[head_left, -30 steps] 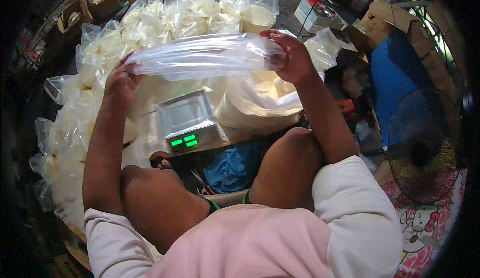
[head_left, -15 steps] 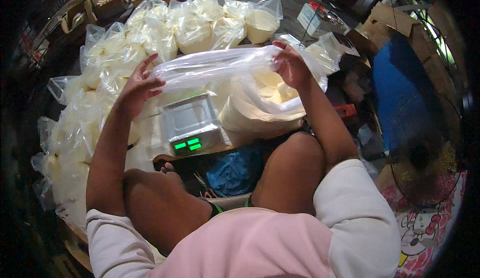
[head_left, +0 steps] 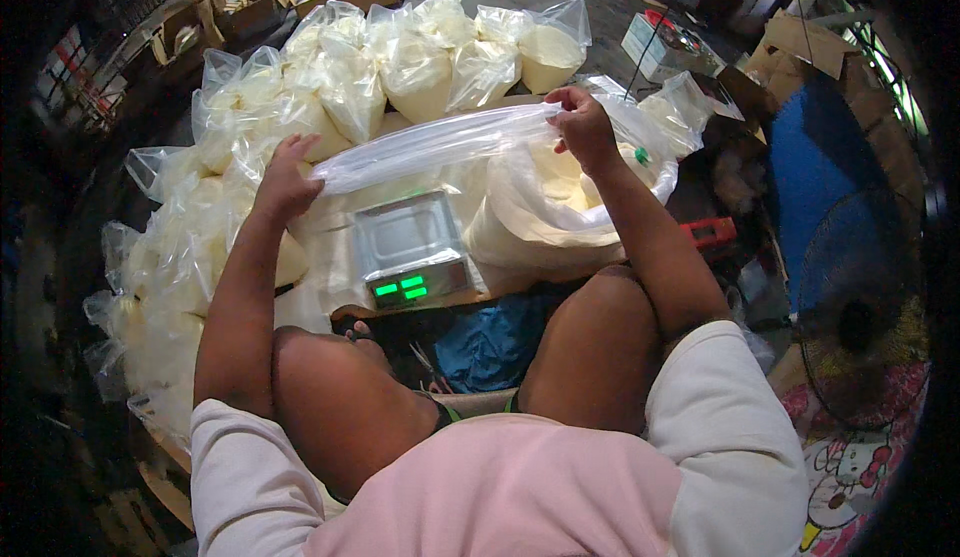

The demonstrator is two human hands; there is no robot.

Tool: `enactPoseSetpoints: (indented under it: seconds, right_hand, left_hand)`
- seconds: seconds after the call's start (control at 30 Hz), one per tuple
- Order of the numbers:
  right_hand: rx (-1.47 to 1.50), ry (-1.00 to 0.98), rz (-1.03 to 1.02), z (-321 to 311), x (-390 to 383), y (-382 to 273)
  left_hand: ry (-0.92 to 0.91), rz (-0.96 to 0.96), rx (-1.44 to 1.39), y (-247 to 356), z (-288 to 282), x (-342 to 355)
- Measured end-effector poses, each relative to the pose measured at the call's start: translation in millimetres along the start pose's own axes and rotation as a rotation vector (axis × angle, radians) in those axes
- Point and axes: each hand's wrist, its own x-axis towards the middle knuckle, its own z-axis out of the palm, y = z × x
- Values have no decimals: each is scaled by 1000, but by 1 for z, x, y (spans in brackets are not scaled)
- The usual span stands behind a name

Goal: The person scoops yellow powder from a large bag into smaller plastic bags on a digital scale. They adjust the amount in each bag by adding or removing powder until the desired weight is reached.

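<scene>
A clear plastic bag (head_left: 430, 147) is stretched lengthwise between my hands, gathered into a narrow band. Its left end is in the grip of my left hand (head_left: 287, 182), thumb against the plastic. My right hand (head_left: 586, 135) pinches the other end, higher up and farther away. Below the band sits a digital scale (head_left: 405, 235) with a bare metal pan and lit green digits. To the scale's right, under my right forearm, a large open sack (head_left: 530, 242) holds pale yellow powder (head_left: 560, 182). A green object (head_left: 641, 156) shows at the sack's far right rim.
Many filled clear bags of pale powder (head_left: 415, 72) crowd the far and left sides. Scissors (head_left: 428, 367) and a blue plastic bag (head_left: 490, 342) lie between my knees. A fan (head_left: 855, 327) and a blue panel (head_left: 815, 187) stand at the right, with a white box (head_left: 655, 47) farther back.
The plastic bag has been drawn into a tighter, narrower band. My left fingers, spread earlier, have closed more on its end. The whole view has shifted slightly.
</scene>
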Motion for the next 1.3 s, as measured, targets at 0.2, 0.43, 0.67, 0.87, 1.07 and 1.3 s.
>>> enactPoseSetpoints:
  seconds: [0.2, 0.43, 0.67, 0.87, 1.07, 1.3]
  right_hand:
    - [360, -139, 60, 19, -22, -38]
    - [82, 22, -342, 15, -39, -67]
    - [-498, -547, -436, 37, -79, -80]
    - [-744, -658, -637, 70, -64, -25]
    - [-902, -1043, -539, 41, -68, -44]
    - [-734, -718, -566, 7, -84, -64]
  left_hand:
    - [-86, 362, -46, 118, -2, -13]
    - [-288, 191, -223, 94, 36, 4]
    - [-255, 173, -473, 100, 38, 9]
    - [-262, 188, -153, 128, 40, -5]
    - [-448, -164, 383, 69, 12, -2]
    - [-173, 49, -339, 141, -49, -55]
